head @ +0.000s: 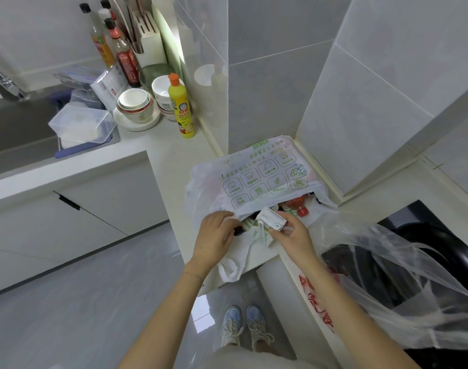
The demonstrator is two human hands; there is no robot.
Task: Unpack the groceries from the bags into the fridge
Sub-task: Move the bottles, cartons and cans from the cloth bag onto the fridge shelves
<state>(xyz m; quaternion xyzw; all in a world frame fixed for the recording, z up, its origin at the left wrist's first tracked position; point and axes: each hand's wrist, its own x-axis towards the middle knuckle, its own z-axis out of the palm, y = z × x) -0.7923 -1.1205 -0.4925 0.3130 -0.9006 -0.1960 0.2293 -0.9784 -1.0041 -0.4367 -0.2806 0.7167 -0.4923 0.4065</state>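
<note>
Right now you are standing at the corner of the pale surface (pixel 174 155), and the white bag (pixel 264 171) with green print is lying on its side there, its mouth facing you. Your left hand (pixel 214 235) is curling its fingers over the near rim of that mouth and gripping the plastic. Your right hand (pixel 294 235) is pinching a small white carton (pixel 271 221) between thumb and fingers, holding it just at the opening, tilted, above some green-and-white packs (pixel 254 231) that are poking out of the bag. Deeper inside, a red-capped bottle (pixel 302 210) is showing. Just to your right, a clear bag (pixel 403 275) with red lettering is spreading over the black hob (pixel 440 222) and hanging past the edge. Farther back on the left, a yellow bottle (pixel 180 107) with an orange cap is standing upright near stacked bowls (pixel 134 103), and the sink (pixel 14 129) is lying beyond them. Your shoes (pixel 243 326) are showing on the grey floor below.
</note>
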